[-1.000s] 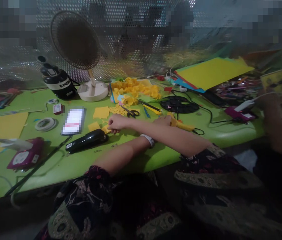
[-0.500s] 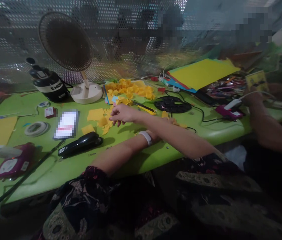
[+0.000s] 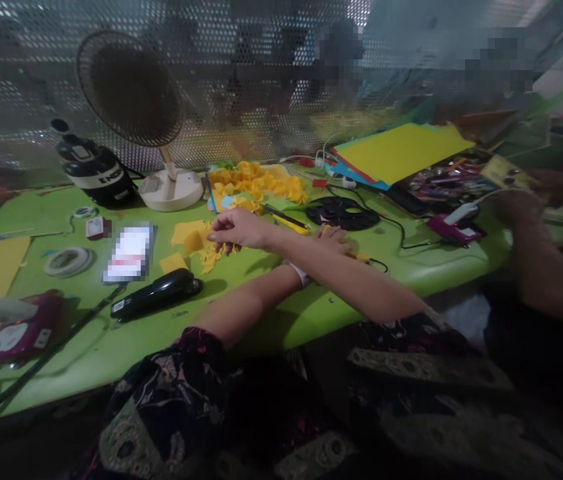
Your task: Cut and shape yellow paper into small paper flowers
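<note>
My forearms cross over the green table, the right one above the left. My right hand [image 3: 244,230] pinches a small yellow paper piece [image 3: 193,242] between thumb and fingertips. It hovers over yellow paper scraps [image 3: 211,259] and flat yellow squares [image 3: 173,263]. My left hand [image 3: 334,240] rests on the table to the right, palm down, its fingers stretched and somewhat apart. Yellow scraps [image 3: 361,257] lie beside and partly beneath it. A yellow-and-black cutter [image 3: 288,223] lies between the hands, behind my right wrist. Crumpled yellow paper petals [image 3: 256,181] are heaped further back.
A black stapler [image 3: 156,293], phone [image 3: 128,252] and tape roll [image 3: 68,261] lie left. A fan [image 3: 171,190] and dark bottle [image 3: 98,173] stand behind. A black reel [image 3: 344,212], cables and coloured sheets [image 3: 401,153] are right, near another person's arm [image 3: 536,247].
My right hand has shifted slightly left with the yellow paper piece. My left hand has reached further out and right, over the yellow scraps. The other person's yellow card has tilted lower.
</note>
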`<move>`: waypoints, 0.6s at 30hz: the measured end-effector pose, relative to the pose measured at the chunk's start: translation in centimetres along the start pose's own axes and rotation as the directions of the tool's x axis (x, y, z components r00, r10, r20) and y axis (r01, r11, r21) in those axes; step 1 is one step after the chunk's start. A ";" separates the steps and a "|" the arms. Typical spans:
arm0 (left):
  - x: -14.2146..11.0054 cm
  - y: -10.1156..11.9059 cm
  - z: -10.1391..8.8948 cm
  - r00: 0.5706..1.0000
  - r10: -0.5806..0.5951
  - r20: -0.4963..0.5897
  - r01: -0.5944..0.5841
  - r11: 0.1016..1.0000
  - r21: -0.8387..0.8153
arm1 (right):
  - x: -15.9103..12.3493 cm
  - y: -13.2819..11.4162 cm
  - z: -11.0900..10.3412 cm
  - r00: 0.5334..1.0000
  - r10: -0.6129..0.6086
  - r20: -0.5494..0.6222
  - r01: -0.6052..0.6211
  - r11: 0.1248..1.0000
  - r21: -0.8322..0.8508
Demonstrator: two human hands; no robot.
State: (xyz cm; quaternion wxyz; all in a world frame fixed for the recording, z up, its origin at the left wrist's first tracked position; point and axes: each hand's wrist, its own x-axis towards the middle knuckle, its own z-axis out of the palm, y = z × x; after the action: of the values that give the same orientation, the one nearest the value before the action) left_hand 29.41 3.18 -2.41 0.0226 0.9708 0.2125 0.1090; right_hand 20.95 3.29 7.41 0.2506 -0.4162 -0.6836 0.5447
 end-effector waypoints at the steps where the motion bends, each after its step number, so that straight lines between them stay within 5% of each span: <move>1: 0.2 0.0 0.2 1.000 0.004 0.003 -0.004 1.000 0.006 | 0.0 -0.1 0.0 1.000 -0.012 0.004 0.012 1.000 0.006; 8: 1.6 0.1 0.6 0.991 0.116 0.062 -0.117 0.993 0.017 | -0.4 -0.9 0.4 0.996 -0.086 0.025 0.086 0.996 0.000; 18: 3.3 -1.7 -0.7 0.967 0.257 0.007 -0.256 0.960 0.118 | -0.4 -0.7 0.3 0.994 -0.102 0.031 0.101 0.994 0.034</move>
State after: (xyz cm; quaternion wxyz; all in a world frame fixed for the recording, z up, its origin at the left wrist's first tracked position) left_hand 31.43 6.13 -1.20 -0.0500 0.9893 0.0913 0.1021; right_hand 20.67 2.78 8.07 0.2735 -0.3679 -0.6988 0.5490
